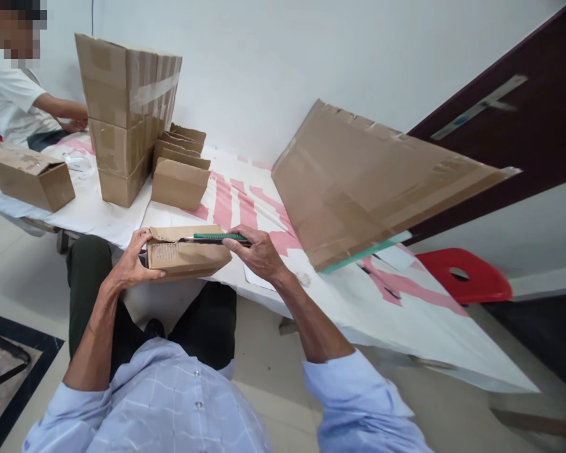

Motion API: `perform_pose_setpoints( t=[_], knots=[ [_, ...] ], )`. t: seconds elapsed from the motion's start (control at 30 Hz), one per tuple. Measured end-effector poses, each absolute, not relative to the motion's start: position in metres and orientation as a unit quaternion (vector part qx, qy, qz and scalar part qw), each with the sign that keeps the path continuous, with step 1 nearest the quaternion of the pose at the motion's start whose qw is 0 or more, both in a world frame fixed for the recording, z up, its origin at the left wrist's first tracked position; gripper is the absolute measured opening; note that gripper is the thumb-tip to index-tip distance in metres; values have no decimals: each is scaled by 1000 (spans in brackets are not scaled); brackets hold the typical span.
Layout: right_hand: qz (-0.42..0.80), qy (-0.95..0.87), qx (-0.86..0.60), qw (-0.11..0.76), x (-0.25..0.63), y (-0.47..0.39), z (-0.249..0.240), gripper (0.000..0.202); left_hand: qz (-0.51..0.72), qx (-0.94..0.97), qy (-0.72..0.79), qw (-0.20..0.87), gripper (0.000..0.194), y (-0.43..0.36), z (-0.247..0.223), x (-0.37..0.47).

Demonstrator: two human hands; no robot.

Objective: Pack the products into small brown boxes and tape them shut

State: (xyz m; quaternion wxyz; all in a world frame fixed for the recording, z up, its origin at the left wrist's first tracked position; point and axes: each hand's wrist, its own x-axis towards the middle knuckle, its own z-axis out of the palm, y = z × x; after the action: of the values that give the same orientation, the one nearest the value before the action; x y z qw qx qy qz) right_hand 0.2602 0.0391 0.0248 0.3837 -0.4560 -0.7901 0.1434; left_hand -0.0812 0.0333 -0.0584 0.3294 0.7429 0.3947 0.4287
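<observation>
A small brown cardboard box (pixel 188 257) sits at the table's front edge, in front of my body. My left hand (pixel 134 261) is closed round its left end, thumb on the near side and fingers over the top. In my right hand (pixel 257 251) is a green and black utility knife (pixel 217 238), held lengthwise over the box top. Its tip lies at the seam between the flaps, left of the middle. Whether the blade is inside the cardboard I cannot tell.
Stacked cartons (pixel 117 119) stand at the back left, beside several open boxes (pixel 179 179). A large cardboard sheet (pixel 358 182) leans at the right, near a red stool (pixel 466 277). Another carton (pixel 33 176) lies far left, where a person in a white shirt (pixel 9 100) sits.
</observation>
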Motion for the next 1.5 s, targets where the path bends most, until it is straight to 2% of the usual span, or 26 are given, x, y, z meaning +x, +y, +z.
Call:
perform_pose_setpoints(
  t=[0.33, 0.5, 0.67, 0.73, 0.8, 0.87, 0.93, 1.0, 1.13, 1.23, 1.3, 1.4, 1.5],
  knots=[
    [77, -862, -407, 292, 245, 50, 44, 28, 437, 741, 386, 334, 84, 35, -63, -82],
    [9, -892, -398, 215, 236, 59, 57, 28, 429, 744, 394, 329, 82, 35, -59, -82],
    [-86, -877, -460, 109, 247, 68, 63, 19, 419, 748, 397, 330, 93, 32, -54, -85],
    [-90, -866, -483, 98, 269, 71, 66, 17, 418, 747, 393, 336, 95, 33, -53, -87],
    [-74, -860, -486, 135, 299, 73, 69, 20, 420, 745, 394, 337, 95, 34, -54, -88],
    [-60, -840, -492, 222, 328, 73, 65, 25, 423, 741, 398, 338, 98, 37, -54, -88],
    [-49, -791, -516, 326, 347, 72, 49, 30, 425, 735, 402, 342, 103, 41, -55, -87],
    [-32, -725, -566, 391, 351, 70, 18, 31, 424, 733, 404, 346, 106, 43, -54, -85],
    [26, -624, -701, 344, 323, 63, -60, 37, 424, 729, 413, 343, 109, 45, -51, -82],
    [50, -622, -707, 333, 301, 63, -96, 41, 426, 725, 419, 341, 110, 45, -50, -81],
    [55, -626, -700, 338, 294, 65, -99, 42, 427, 724, 422, 340, 110, 45, -51, -80],
    [33, -643, -668, 372, 287, 65, -78, 42, 430, 723, 424, 336, 111, 46, -51, -79],
    [1, -735, -549, 399, 266, 57, -47, 37, 431, 727, 424, 326, 112, 45, -49, -74]
  ],
)
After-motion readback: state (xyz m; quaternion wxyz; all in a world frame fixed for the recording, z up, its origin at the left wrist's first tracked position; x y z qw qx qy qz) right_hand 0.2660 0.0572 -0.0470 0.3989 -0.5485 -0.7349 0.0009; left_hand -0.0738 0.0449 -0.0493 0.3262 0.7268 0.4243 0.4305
